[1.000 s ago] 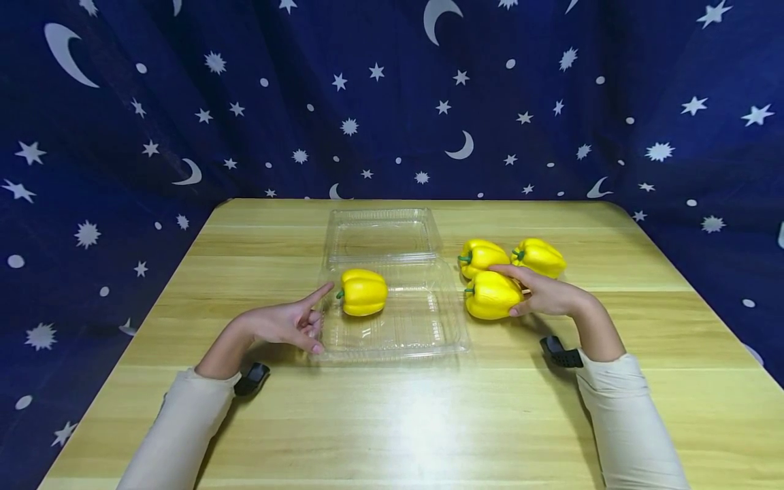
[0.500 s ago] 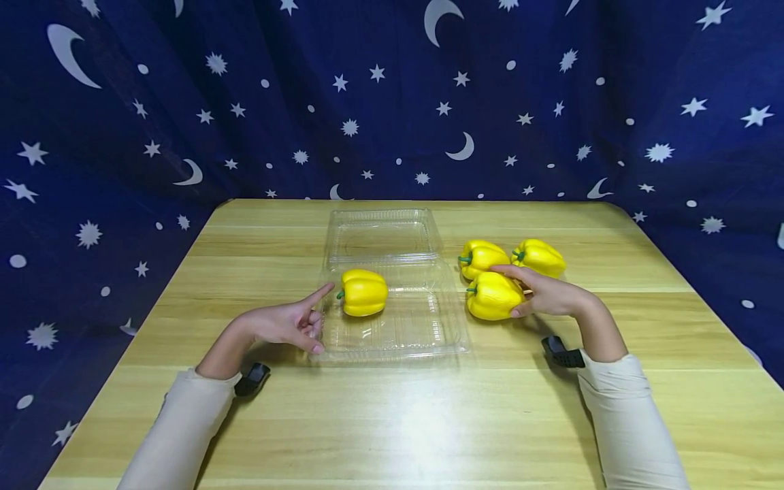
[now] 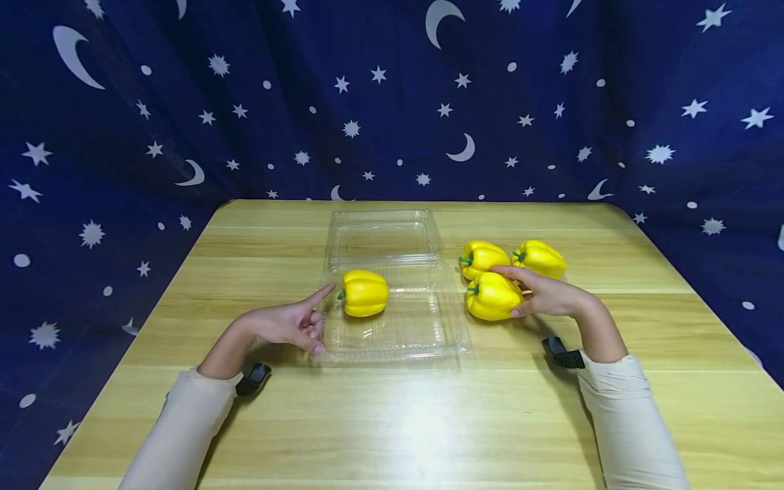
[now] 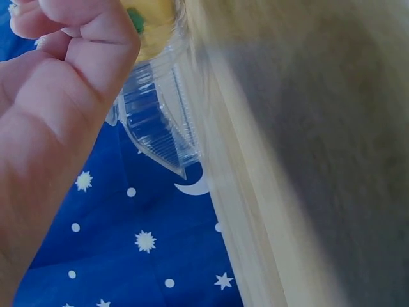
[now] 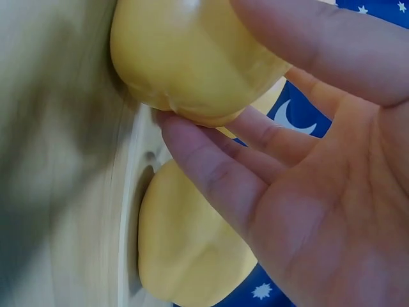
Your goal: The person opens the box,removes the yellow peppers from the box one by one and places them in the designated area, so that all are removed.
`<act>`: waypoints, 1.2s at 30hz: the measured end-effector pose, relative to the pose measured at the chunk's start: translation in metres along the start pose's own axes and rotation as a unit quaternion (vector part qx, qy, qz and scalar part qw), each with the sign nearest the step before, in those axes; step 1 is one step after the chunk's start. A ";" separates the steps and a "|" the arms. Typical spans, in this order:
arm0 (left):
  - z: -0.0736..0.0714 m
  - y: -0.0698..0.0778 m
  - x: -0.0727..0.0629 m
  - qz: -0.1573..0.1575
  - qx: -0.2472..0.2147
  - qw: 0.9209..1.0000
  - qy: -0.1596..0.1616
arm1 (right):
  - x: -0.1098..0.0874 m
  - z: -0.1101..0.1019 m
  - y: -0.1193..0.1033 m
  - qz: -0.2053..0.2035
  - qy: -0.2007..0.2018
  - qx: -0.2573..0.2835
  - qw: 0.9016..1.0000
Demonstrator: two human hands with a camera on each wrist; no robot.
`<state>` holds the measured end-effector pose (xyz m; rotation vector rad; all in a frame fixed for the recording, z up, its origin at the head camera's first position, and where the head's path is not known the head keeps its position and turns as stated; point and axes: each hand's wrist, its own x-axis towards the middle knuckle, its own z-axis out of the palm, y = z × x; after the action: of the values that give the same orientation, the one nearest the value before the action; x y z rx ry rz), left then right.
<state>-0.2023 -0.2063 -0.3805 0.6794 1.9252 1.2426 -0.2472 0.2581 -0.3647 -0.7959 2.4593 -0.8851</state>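
My right hand holds a yellow bell pepper on the table. In the right wrist view its thumb lies on one side of the pepper and its fingers reach round the base. A clear plastic clamshell box lies opened flat in the middle. Inside its near half, toward the left, another yellow bell pepper rests on its side, green stem pointing left. My left hand is at the box's left edge, index finger and thumb stretched apart along it, the other fingers bent.
Behind the right hand lie two more yellow bell peppers, one close behind the held one and one to its right. The box's lid half extends toward the back of the wooden table. A blue star-and-moon curtain hangs behind.
Both hands, the peppers and the box stay nearly where they were. Only a very slight shift of the whole head view shows.
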 end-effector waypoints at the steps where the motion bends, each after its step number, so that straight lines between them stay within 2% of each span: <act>1: 0.000 0.000 0.000 -0.001 0.000 1.000 0.001 | 0.001 0.000 0.000 -0.001 0.001 -0.002 1.000; 8: -0.002 -0.001 -0.003 0.001 0.003 1.000 0.002 | 0.003 0.002 -0.002 -0.001 0.001 -0.002 1.000; 15: -0.002 0.000 -0.004 0.002 0.002 1.000 0.004 | 0.002 -0.001 -0.005 0.016 -0.002 0.032 0.999; 23: -0.002 0.002 -0.005 -0.004 0.002 1.000 0.004 | -0.002 -0.008 -0.008 0.043 -0.013 0.041 0.998; 31: 0.000 0.002 -0.005 -0.011 0.006 1.000 0.009 | -0.004 -0.014 -0.014 0.060 0.040 0.014 0.997; 36: 0.001 0.001 -0.002 -0.009 0.008 1.000 0.008 | 0.004 -0.018 -0.031 0.059 0.065 -0.020 0.996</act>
<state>-0.2004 -0.2065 -0.3790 0.6615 1.9529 1.2258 -0.2480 0.2435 -0.3317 -0.6152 2.6141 -0.8726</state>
